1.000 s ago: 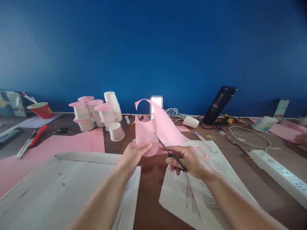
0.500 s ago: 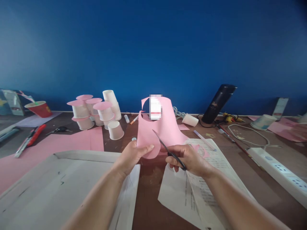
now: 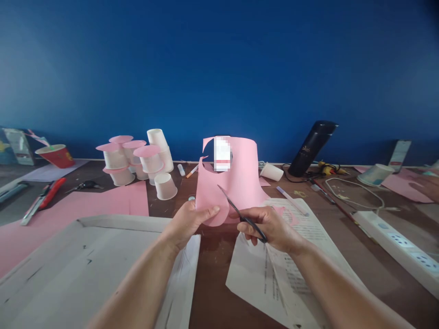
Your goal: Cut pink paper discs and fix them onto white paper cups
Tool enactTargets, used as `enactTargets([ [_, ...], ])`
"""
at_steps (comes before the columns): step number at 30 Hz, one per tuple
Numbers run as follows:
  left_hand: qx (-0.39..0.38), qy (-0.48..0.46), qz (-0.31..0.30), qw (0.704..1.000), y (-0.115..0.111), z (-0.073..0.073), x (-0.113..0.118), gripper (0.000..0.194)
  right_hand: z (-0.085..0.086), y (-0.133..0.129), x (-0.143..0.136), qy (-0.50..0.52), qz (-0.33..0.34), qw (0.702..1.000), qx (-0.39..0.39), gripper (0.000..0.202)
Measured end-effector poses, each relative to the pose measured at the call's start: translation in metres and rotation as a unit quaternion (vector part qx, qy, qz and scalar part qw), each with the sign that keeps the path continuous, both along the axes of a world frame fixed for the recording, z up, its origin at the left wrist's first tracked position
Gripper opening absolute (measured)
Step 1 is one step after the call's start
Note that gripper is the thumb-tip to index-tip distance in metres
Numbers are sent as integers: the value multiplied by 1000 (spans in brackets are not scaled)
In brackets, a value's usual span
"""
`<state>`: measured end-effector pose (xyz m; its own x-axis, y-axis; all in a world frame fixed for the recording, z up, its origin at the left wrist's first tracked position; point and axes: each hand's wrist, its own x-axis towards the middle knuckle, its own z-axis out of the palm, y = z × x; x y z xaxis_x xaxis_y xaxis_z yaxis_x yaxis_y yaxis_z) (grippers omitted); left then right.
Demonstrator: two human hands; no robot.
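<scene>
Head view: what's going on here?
A person is at a table with pink paper and scissors. The left hand pinches the pink sheet near its rounded lower edge; the right hand holds the black scissors, with a blade against the sheet. The sheet has a large curved cut-out higher up. Farther back on the left stand stacked white cups topped with pink discs.

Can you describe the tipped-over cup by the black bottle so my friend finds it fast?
Find the big blue wall, then the tall black bottle before it. Left of it, on the brown table, is a small white cup. Unlike the pink-topped cups stacked farther left, it lies on its side.
</scene>
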<state>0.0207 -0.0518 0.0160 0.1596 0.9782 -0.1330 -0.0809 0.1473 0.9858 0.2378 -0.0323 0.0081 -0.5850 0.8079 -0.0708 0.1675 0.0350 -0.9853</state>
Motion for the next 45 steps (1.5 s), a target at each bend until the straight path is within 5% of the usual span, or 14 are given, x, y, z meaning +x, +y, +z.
enactTargets([
  [45, 0, 1, -19, 1000, 3, -1, -12, 44, 1, 1, 6, 5, -4, 1000, -10, 45],
])
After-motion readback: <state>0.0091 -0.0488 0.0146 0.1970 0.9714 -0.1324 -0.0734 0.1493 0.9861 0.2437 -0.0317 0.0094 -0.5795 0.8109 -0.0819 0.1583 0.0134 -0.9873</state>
